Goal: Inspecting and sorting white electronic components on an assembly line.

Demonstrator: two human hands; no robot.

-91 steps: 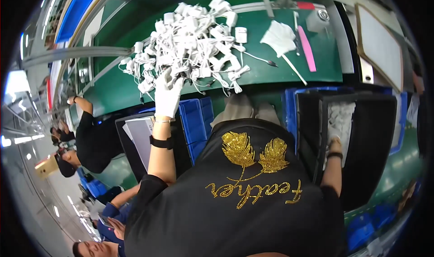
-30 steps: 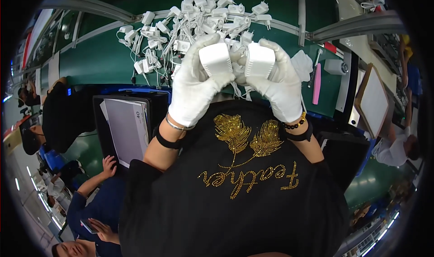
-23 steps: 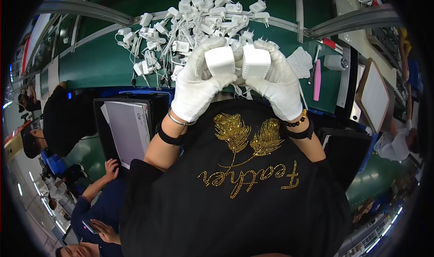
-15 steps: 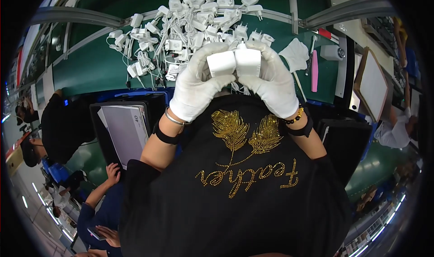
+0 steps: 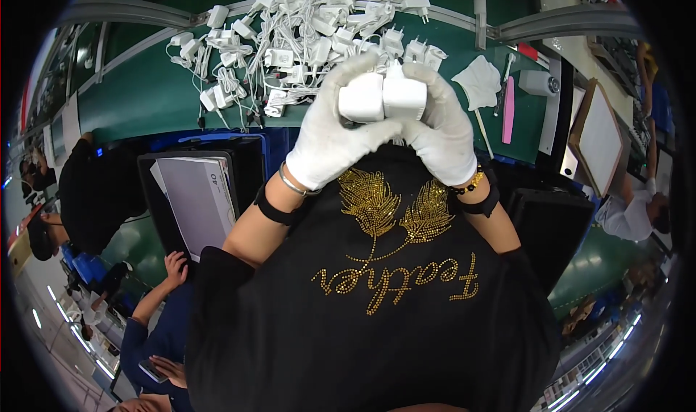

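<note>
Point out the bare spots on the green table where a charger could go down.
The green table is bare left of the charger pile, toward the rail. A smaller free strip lies between the pile and the white cloth. The pile itself is crowded with cables; right of the cloth, a pink tool and roll fill the space.

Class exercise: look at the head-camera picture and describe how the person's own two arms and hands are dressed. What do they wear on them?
Both hands, the left hand and the right hand, wear white fabric gloves. The forearms are bare below short black sleeves. The left wrist carries a thin silver bangle and a black band; the right wrist carries a bead bracelet and a black band.
</note>
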